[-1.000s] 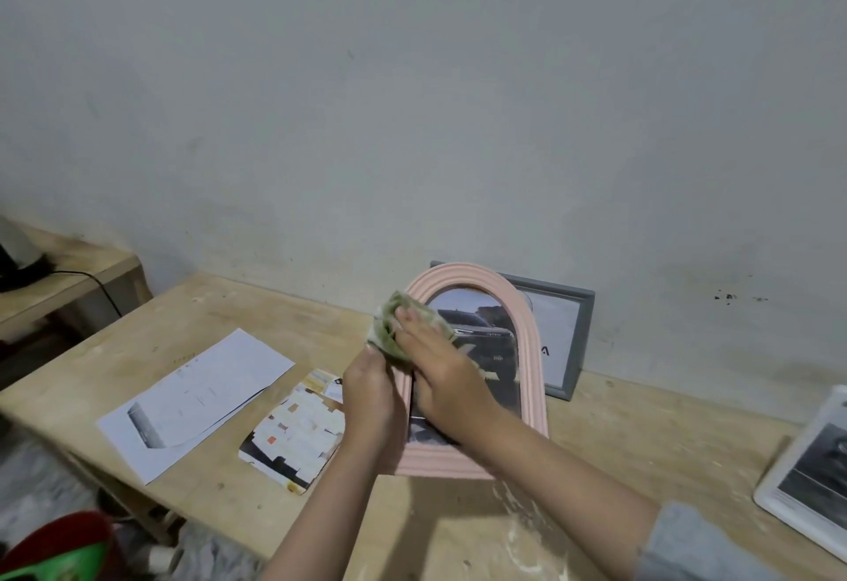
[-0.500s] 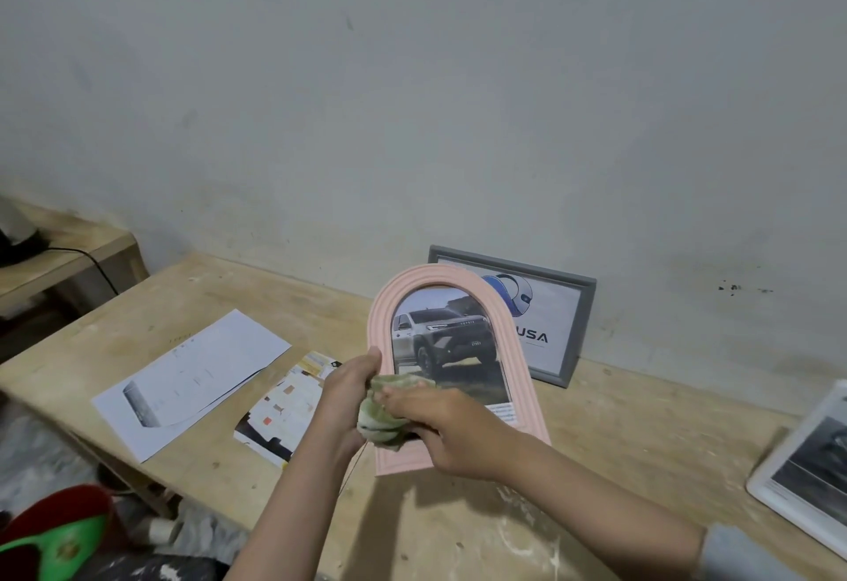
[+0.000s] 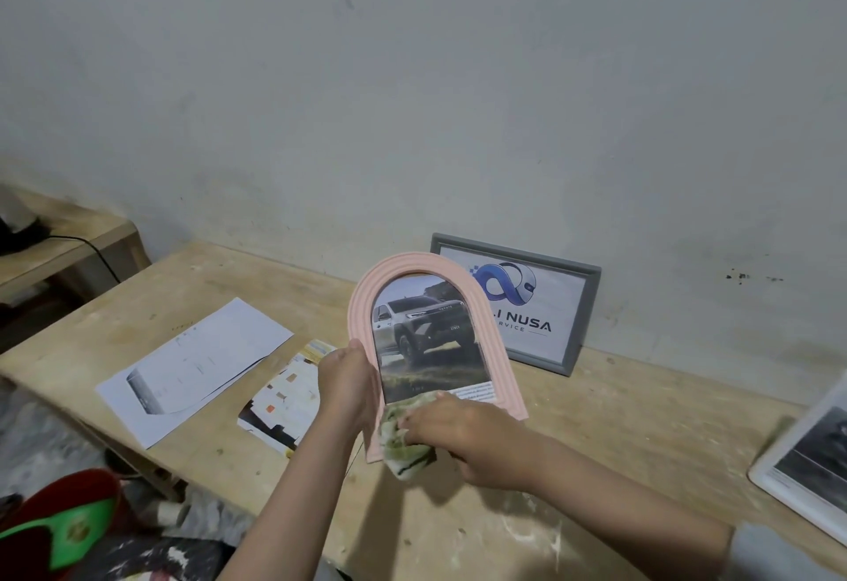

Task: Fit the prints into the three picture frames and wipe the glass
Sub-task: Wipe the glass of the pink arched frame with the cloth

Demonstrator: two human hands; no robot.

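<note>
We gripped the pink frame point(image 3: 424, 305) with our left hand point(image 3: 349, 385), fingers curled round its left edge near the middle of the picture, holding it upright and tilted a little back above the table point(image 3: 618, 434). Our right hand point(image 3: 476, 436) clutched a green-and-white cloth point(image 3: 403, 447) and pressed it against the bottom of the frame's glass, just below centre. Above the cloth the glass showed a car print point(image 3: 428, 333), already seated in the arch.

Behind the pink frame, right of centre, a grey frame point(image 3: 580, 310) leaned against the wall point(image 3: 412, 99), its logo print partly hidden by the arch. At the right edge a white frame point(image 3: 774, 479) lay on the table with a dark print inside, cut off by the border.

Left of our hands two loose prints lay flat on the table: a white sheet point(image 3: 197, 365) towards the left, and a colourful one point(image 3: 284, 401) just beside our left wrist, its near corner tucked under our arm.
</note>
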